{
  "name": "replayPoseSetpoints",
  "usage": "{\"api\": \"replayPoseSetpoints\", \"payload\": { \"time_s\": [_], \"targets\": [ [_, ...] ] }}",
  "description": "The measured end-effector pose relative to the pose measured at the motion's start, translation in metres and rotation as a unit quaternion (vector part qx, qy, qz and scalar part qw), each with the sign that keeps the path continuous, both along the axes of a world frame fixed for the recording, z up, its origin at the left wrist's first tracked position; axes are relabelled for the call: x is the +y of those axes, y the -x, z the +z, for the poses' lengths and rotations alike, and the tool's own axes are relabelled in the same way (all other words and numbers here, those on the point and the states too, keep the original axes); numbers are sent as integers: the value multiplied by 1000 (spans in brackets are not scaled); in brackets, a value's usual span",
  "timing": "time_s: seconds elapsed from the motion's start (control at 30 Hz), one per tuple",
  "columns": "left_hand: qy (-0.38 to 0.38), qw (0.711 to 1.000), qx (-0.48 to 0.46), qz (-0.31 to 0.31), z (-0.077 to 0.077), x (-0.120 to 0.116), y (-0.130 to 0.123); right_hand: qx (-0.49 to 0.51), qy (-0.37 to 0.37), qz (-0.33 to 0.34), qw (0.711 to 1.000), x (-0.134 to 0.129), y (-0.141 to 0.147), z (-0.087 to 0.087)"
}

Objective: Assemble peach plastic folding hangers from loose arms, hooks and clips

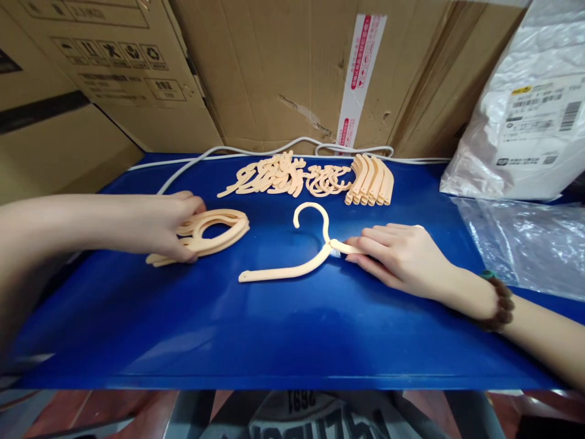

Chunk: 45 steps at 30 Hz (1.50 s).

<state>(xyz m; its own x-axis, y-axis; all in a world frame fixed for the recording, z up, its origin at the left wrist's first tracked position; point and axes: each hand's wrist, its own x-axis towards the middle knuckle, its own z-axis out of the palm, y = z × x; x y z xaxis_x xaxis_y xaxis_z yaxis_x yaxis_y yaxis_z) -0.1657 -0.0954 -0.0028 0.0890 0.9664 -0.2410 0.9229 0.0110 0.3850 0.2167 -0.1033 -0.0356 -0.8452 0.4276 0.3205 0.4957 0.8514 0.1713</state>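
right hand (397, 256) on hanger (315, 262), blue tabletop (292, 335), cardboard boxes (292, 79) behind.

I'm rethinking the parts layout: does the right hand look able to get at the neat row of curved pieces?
Probably yes, if the right hand releases the hanger: only bare tabletop separates it from the curved pieces.

A glossy blue table (292, 329) fills the scene from left to right. Folded hangers (225, 241) are at its left, and an open hanger (301, 269) is near the middle. Along the far side, left to right, are a loose heap of pale pieces (274, 178), a cluster of hooks (315, 184) and a neat row of curved arms (372, 183). A white cable (171, 177) runs behind them. At the right is clear plastic (525, 244), with a white parcel (484, 164) at the far right.
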Motion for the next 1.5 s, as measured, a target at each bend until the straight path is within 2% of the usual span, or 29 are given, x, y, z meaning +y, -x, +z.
{"api": "replayPoseSetpoints", "payload": {
  "time_s": [0.07,0.1,0.23,0.37,0.6,0.87,1.1,1.23,1.5],
  "targets": [
    [33,991,122,-32,1,6,14,0,3,-2,1000,0,0,0],
    [44,987,147,-55,2,10,21,0,6,-3,1000,0,0,0],
    [26,979,160,-120,2,31,38,3,16,-3,1000,1,-1,-2],
    [57,969,207,-125,-1,52,45,7,18,-1,1000,2,-2,-3],
    [8,969,193,-152,-5,68,45,4,18,-9,1000,2,-3,-4],
    [-57,969,171,-170,-21,80,58,6,9,2,1000,2,-1,-2],
    [-44,976,136,-163,-21,86,63,1,9,-2,1000,3,-1,-3],
    [-13,982,100,-160,-19,86,66,2,9,0,1000,3,-1,-3],
    [16,985,101,-138,-15,83,61,3,5,2,1000,3,0,-3]
  ]
}}
